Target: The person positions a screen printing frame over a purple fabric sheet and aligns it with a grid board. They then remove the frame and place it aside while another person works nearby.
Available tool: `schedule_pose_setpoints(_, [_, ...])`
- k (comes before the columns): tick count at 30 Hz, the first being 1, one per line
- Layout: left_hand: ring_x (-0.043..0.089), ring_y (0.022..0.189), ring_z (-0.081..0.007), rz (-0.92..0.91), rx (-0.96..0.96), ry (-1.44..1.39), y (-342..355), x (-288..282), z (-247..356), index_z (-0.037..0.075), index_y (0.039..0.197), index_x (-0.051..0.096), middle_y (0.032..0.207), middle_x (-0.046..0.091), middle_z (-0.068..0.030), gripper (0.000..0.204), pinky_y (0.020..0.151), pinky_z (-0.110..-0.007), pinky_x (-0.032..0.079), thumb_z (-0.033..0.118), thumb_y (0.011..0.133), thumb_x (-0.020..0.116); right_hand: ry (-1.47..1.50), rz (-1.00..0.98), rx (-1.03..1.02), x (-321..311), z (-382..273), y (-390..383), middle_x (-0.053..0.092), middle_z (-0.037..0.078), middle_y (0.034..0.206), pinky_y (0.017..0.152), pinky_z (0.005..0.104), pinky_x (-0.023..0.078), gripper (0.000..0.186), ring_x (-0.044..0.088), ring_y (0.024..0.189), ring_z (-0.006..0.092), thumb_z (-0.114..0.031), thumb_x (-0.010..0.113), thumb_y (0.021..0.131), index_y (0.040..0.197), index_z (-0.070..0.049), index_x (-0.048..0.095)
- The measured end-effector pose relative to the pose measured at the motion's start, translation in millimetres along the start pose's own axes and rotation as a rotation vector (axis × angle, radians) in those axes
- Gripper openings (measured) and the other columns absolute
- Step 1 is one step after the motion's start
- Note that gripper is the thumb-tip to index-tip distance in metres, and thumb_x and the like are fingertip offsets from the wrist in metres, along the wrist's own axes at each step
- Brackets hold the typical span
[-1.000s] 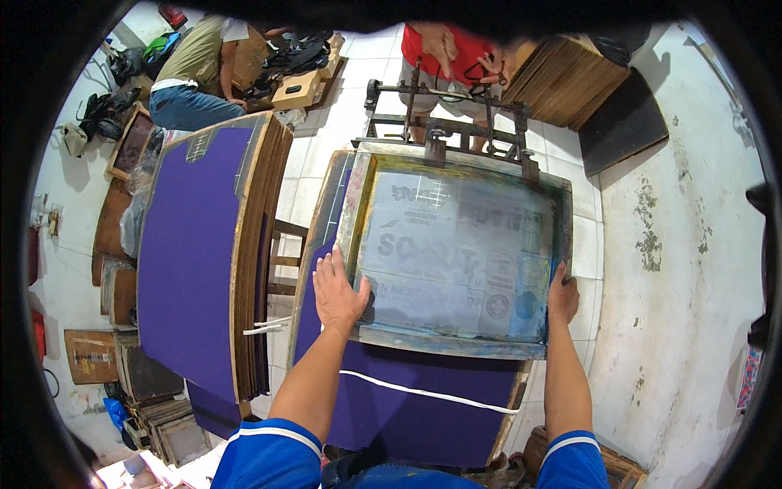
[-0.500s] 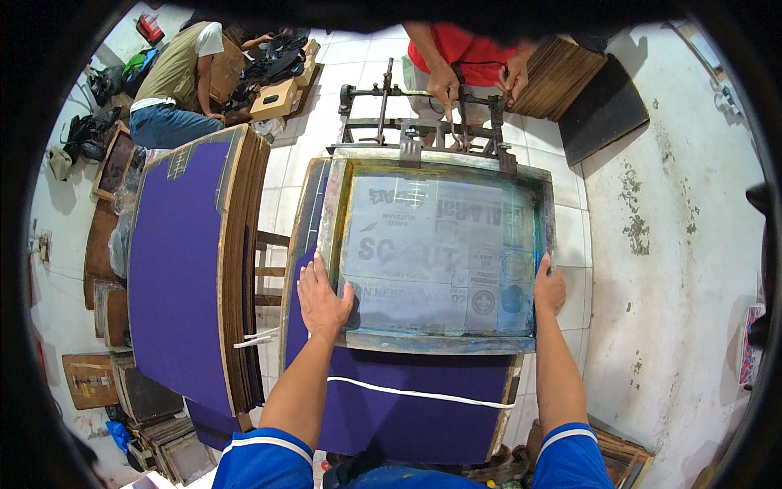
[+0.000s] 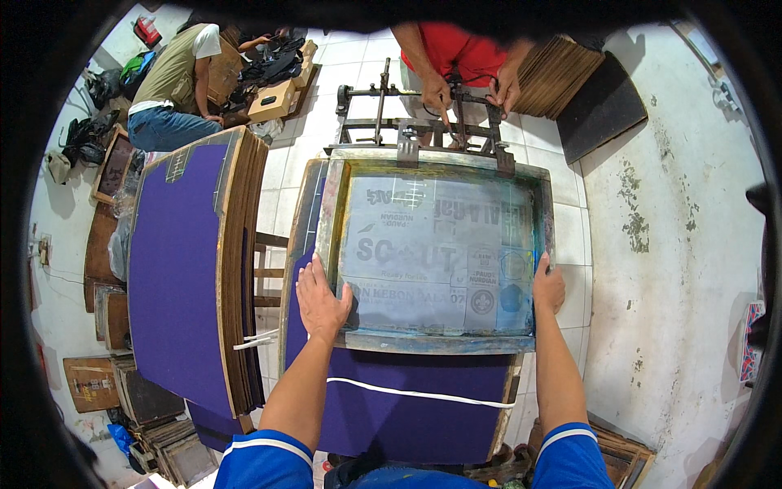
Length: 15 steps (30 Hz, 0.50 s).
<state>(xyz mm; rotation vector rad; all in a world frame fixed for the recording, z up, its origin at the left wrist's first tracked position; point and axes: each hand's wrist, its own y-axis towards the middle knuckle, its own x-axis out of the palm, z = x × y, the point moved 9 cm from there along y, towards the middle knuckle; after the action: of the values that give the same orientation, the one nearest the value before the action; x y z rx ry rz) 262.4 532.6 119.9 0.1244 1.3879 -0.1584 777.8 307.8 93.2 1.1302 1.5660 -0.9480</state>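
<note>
A wooden screen-printing frame (image 3: pixel 440 342) with grey mesh and stencilled lettering lies over a board covered in purple fabric (image 3: pixel 407 416). My left hand (image 3: pixel 322 301) rests on its left rail, fingers stretched out and thumb spread toward the mesh. Around the right rail, my right hand (image 3: pixel 549 287) is closed, its thumb along the top edge; its other fingers are partly hidden. Metal clamps on a dark hinge rack (image 3: pixel 379 126) meet the frame's far rail. Behind it, a co-worker in red has one hand (image 3: pixel 436 94) pointing down at the rack and another hand (image 3: pixel 505 88) at its right end.
At left stands a thick stack of boards topped with purple fabric (image 3: pixel 179 269). A white cord (image 3: pixel 423 395) crosses the near purple fabric. Another person (image 3: pixel 175 81) crouches at the far left. More boards (image 3: pixel 562 77) lean at the far right, near a stained white wall (image 3: pixel 668 269).
The co-worker's hands at the rack have shifted slightly. My hands and the screen-printing frame hold almost the same place.
</note>
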Motion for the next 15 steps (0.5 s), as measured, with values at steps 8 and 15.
schedule_pose_setpoints(8, [0.035,0.152,-0.0386,-0.029,-0.024,-0.003,-0.3,1.4,-1.7,0.006,0.165,0.024,0.158,0.043,-0.0223,0.094,0.127,-0.049,0.028,0.042,0.091,0.069,0.025,-0.015,-0.003,-1.0,-2.0,-1.5,0.074,0.028,0.105,0.090,0.0576,0.052,0.074,0.070,0.102,0.0485,-0.070,0.043,0.101,0.111,-0.001,0.070])
schedule_pose_setpoints(15, [0.036,0.151,-0.0390,-0.022,-0.020,-0.013,-0.2,0.1,-1.9,0.006,0.164,0.026,0.157,0.044,-0.0218,0.093,0.126,-0.049,0.029,0.042,0.091,0.069,0.013,-0.026,0.011,0.1,-0.9,-1.7,0.074,0.029,0.106,0.091,0.0571,0.052,0.077,0.069,0.104,0.0480,-0.070,0.042,0.101,0.111,0.001,0.069])
